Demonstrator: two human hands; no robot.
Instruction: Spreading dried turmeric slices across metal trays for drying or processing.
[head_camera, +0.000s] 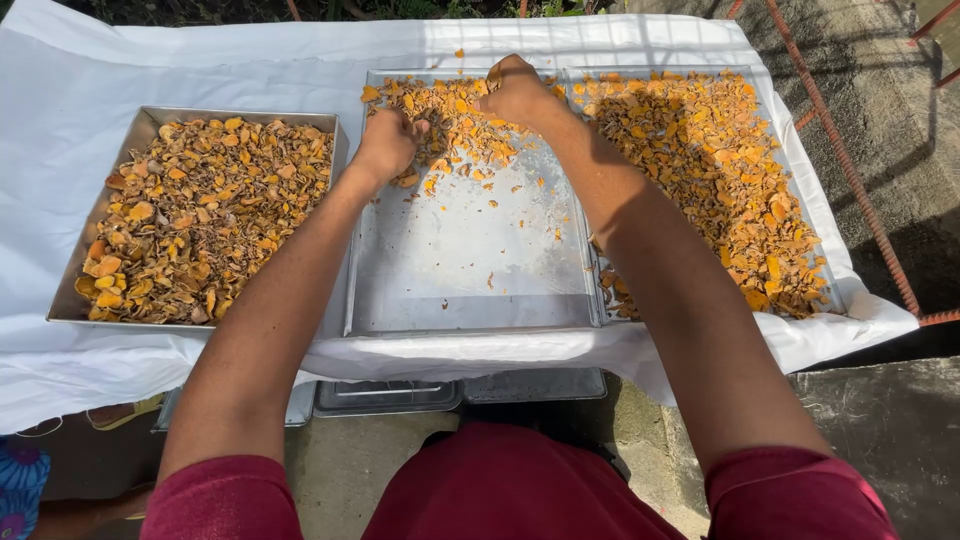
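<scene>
The left hand is seen curled into a loose fist over the far left part of the middle shallow rectangular steel tray; its fingers are folded under, touching the heap of dried orange-yellow slices, and whether any slices are gripped inside cannot be told. The right hand is laid knuckles-up on the same heap near the far edge of that tray, its fingers bent down into the slices; how far they are spread is hidden by the back of the hand.

The heap is gathered along the far edge of the middle tray, with loose bits scattered toward the centre. The near half of that tray is bare metal, giving open room between the forearms.

The left steel tray is filled edge to edge with browner dried slices. The right steel tray, just beside the middle one, is covered with brighter orange slices. All three trays are set on a white cloth spread over the surface, its near edge hanging over. More steel trays are seen below the near edge.
</scene>
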